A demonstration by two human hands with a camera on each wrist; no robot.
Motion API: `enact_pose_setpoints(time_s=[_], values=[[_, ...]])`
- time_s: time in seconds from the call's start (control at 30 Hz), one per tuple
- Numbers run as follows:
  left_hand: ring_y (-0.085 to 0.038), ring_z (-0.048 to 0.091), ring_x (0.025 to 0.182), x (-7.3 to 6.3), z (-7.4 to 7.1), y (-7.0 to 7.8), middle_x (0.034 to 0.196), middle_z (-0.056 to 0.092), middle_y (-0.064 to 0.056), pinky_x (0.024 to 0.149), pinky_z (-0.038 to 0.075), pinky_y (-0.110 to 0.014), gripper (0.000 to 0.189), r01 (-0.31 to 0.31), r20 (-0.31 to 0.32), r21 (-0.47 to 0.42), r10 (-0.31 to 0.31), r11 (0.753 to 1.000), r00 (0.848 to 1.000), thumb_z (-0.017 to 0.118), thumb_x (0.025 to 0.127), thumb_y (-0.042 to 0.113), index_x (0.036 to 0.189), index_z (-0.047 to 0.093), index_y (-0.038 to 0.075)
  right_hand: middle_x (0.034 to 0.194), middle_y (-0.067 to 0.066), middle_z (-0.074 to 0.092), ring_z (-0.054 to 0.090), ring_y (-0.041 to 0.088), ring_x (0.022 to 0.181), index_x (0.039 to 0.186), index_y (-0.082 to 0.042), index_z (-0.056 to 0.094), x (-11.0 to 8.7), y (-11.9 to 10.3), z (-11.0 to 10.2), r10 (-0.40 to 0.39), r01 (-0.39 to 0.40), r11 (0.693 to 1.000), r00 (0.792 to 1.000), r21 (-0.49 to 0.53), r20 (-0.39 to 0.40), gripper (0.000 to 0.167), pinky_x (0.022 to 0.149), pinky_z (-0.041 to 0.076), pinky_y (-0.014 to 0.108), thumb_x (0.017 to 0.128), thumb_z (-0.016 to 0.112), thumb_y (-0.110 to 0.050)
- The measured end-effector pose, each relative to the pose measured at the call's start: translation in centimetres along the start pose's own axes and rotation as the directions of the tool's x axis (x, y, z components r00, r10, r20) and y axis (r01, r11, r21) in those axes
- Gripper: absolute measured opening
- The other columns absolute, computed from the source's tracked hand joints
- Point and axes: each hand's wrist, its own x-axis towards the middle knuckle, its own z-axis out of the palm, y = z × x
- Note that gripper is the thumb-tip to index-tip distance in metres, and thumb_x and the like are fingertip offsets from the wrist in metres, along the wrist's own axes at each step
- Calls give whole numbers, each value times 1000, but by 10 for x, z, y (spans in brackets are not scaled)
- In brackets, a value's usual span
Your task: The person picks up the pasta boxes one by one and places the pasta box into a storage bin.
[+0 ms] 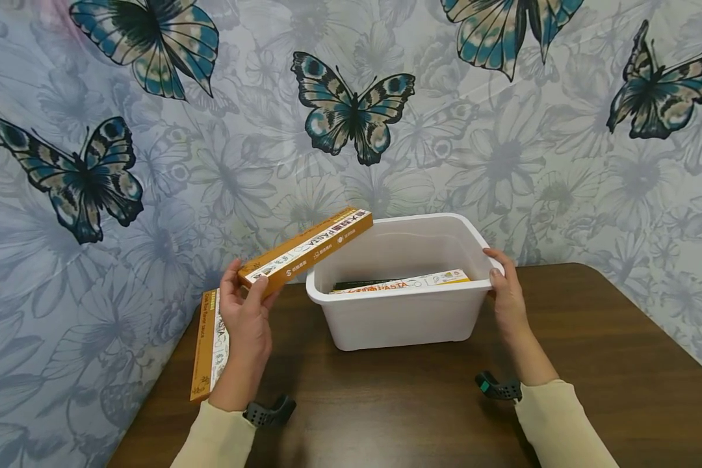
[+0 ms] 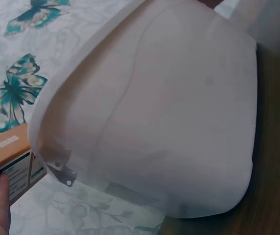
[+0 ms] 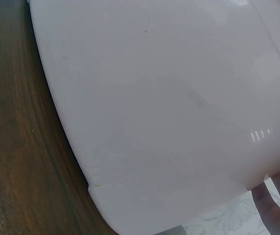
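Observation:
My left hand holds a long orange and white pasta box by its near end, tilted up to the right. The box's far end reaches the left rim of a white plastic bin. In the left wrist view, a finger lies along the side of that pasta box. At the bin's right end, my right hand grips the rim; its fingers show against the bin wall in the right wrist view. Inside the bin lies another pasta box, mostly hidden by the front wall, with something dark behind it.
A further orange and white box lies on the brown wooden table, left of my left hand and partly covered by it. Behind the table hangs a floral backdrop with butterflies. Dark bands circle both wrists.

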Motion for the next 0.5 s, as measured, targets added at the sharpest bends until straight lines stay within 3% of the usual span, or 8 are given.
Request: enact_pose_setpoints(time_s=[0.27,0.5], values=[[-17,60,109,7,-3,-6,128,43,-3,79,59,-24,54,65,66,56,-68,996,995,57,94,-2,144,42,14,142,-10,40,41,13,121,148,-12,41,1,1,-1,0,0,1000,1000,4,7,48,91,33,32,102,34,-26],[-17,60,111,15,-5,-10,129,44,-4,81,59,-26,56,111,162,33,-115,993,980,55,94,-7,145,40,10,143,-10,40,41,13,123,148,-12,40,0,1,-2,-1,1,1000,1000,4,4,48,91,33,32,102,34,-25]])
